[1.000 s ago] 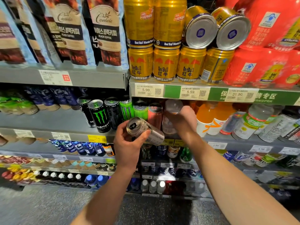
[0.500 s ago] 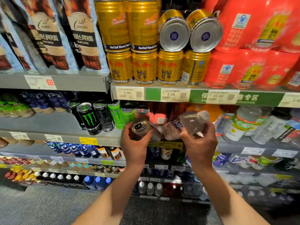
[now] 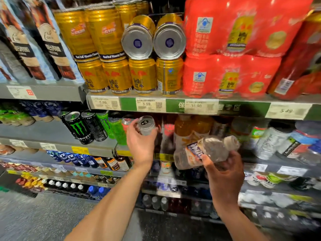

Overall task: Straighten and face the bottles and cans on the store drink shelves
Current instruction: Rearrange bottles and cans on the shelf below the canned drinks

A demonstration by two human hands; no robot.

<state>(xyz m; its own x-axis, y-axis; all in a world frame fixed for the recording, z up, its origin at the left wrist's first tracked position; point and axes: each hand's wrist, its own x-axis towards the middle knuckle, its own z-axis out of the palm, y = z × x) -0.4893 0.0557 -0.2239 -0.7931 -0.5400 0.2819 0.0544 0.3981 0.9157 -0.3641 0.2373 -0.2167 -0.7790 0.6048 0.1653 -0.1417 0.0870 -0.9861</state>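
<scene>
Now mid-reshelving, I judge; my left hand (image 3: 140,145) grips slim silver can (image 3: 146,126), right hand (image 3: 224,173) grips tilted clear plastic bottle (image 3: 206,150); next, stand each upright, label forward.

My left hand (image 3: 140,145) holds a slim can (image 3: 146,126) at a dark gap in the middle shelf row. At nine o'clock of that gap the green cans (image 3: 114,129) and black Monster cans (image 3: 81,127) stand packed. At three o'clock the orange bottles (image 3: 184,129) wall it off. At twelve the shelf edge (image 3: 173,106) hangs low overhead. My right hand (image 3: 224,174) grips a tilted clear bottle (image 3: 208,150) in open air at four o'clock, in front of the shelves.
</scene>
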